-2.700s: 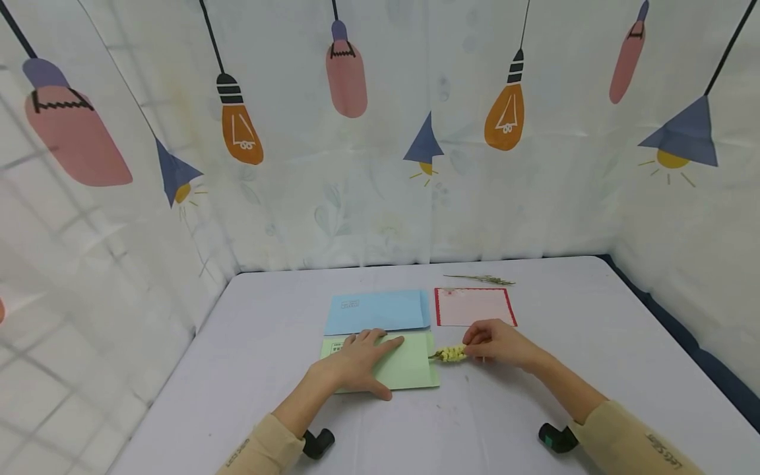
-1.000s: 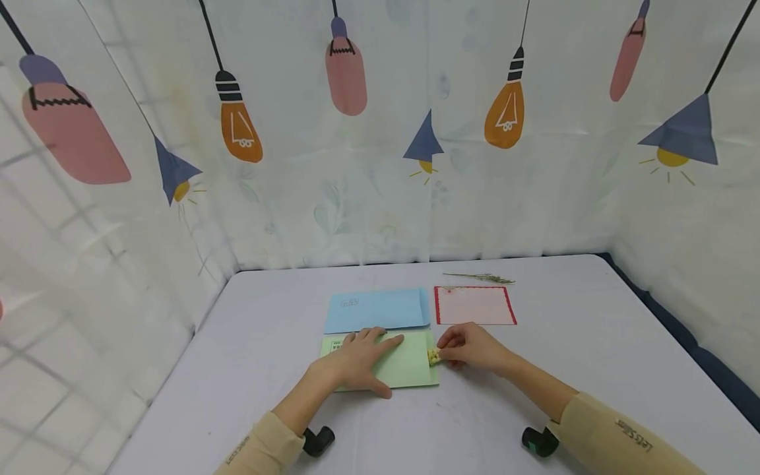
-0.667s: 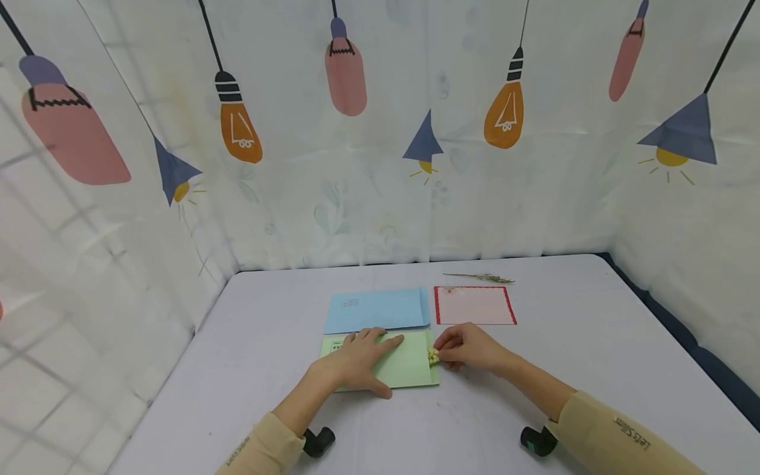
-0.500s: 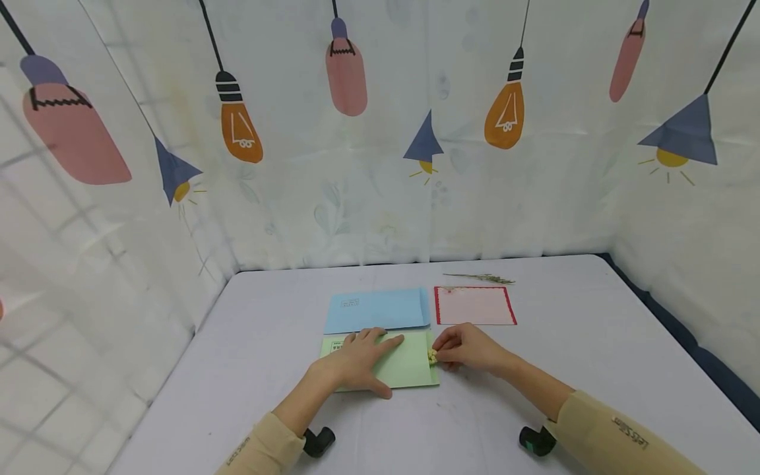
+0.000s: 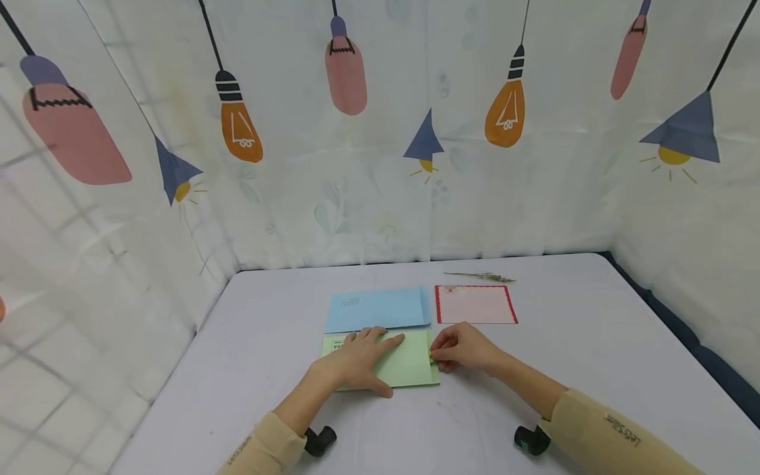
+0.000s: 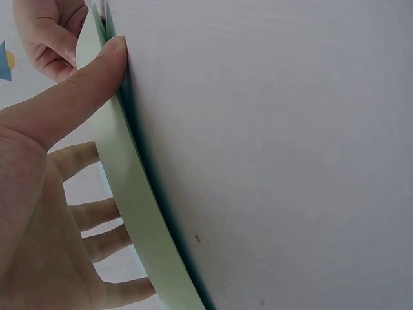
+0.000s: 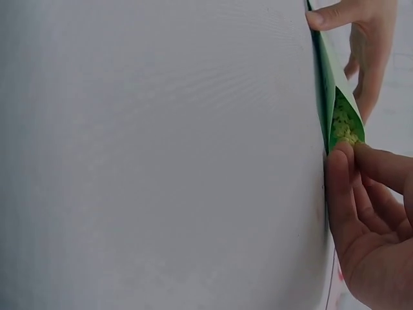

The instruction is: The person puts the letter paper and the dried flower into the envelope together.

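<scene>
A light green envelope (image 5: 411, 364) lies flat in the middle of the table. My left hand (image 5: 358, 364) rests across it with spread fingers, and its thumb lies near the envelope's front edge, as the left wrist view shows. At the envelope's right end, my right hand (image 5: 466, 348) pinches the tip of a yellow flower sprig (image 7: 346, 123) between thumb and fingers. The right wrist view shows the envelope's mouth bulging apart with the blossoms inside it. The sprig's stem and most of its length are hidden within the envelope.
Just behind the green envelope lies a blue envelope (image 5: 377, 310). A pink card with a red border (image 5: 475, 305) is to its right. Behind the card lies a thin dried grass sprig (image 5: 488, 277). The white table (image 5: 249, 369) reaches back to a lamp-patterned curtain (image 5: 380, 211).
My right hand has moved left, and the yellow flower sprig has slid into the green envelope until only its tip shows. My left hand has stayed on the envelope.
</scene>
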`<state>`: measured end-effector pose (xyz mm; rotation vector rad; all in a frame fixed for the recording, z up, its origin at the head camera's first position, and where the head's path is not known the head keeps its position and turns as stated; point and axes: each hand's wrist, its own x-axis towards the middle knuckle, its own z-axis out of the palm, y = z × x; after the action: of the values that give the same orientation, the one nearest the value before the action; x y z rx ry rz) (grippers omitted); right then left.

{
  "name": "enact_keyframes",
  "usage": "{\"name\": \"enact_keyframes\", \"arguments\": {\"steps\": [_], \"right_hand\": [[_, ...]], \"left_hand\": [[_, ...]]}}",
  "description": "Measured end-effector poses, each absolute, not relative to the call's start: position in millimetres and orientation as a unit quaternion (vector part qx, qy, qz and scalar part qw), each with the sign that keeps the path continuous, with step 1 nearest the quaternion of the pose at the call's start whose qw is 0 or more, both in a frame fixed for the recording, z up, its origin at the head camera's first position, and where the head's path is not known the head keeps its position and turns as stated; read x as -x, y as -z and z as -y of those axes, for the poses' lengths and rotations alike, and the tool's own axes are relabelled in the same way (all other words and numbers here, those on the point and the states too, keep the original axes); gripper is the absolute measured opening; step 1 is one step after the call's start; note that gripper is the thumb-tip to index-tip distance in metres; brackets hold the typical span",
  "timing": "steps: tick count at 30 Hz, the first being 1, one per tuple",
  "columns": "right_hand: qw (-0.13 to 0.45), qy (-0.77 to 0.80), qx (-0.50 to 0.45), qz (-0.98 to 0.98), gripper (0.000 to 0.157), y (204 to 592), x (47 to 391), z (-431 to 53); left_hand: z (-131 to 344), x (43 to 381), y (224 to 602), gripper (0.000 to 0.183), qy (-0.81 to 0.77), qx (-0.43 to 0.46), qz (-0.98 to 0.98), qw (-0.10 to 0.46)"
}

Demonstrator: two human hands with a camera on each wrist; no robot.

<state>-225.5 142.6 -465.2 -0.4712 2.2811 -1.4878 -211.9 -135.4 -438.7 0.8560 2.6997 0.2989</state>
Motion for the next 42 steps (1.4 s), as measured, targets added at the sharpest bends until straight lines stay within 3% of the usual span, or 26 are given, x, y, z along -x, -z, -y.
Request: {"name": "enact_keyframes", "arguments": {"steps": [16, 31, 42], "right_hand": [[0.191, 0.555, 0.153, -0.795, 0.020, 462.9, 223.6, -135.6], [0.207, 0.566, 0.150, -0.784, 0.017, 461.7, 223.3, -133.8], [0.162, 0.532, 0.136, -0.820, 0.013, 458.5, 230.9, -149.2]], "left_hand": [[134.9, 211.7, 437.5, 0.101, -0.101, -0.296, -0.939, 0.146], [135.6, 212.1, 439.7, 0.100, -0.104, -0.294, -0.939, 0.147], [135.1, 210.9, 437.8, 0.101, -0.097, -0.292, -0.939, 0.151]]}}
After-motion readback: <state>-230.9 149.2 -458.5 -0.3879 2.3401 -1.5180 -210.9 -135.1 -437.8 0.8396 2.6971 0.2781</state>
